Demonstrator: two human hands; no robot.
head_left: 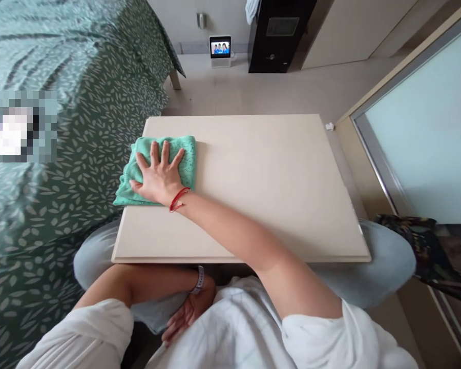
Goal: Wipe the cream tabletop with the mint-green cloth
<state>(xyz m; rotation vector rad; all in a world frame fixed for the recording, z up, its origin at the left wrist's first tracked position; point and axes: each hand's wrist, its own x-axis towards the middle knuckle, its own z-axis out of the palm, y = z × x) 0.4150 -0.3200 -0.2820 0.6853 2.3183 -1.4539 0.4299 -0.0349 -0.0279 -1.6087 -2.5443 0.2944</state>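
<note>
The fingers (172,327) of the left hand (194,306) lie slack and loosely extended in the lap, palm turned up, gripping nothing that I can see. Past the near edge of the table (261,169), the right arm reaches across to the left, and I have the right hand (159,177) flat on a folded green cloth (189,166). Its fingers are splayed wide, bearing down on the fabric rather than clenching it. The cloth lies on the left part of the table, overhanging the left edge. For a good stroke, I judge, I should hold the palm level, spread pressure evenly and leave most of the cloth supported, since the overhang could drag. Farther off, a small display (220,48) stands near a black cabinet (271,43).
</note>
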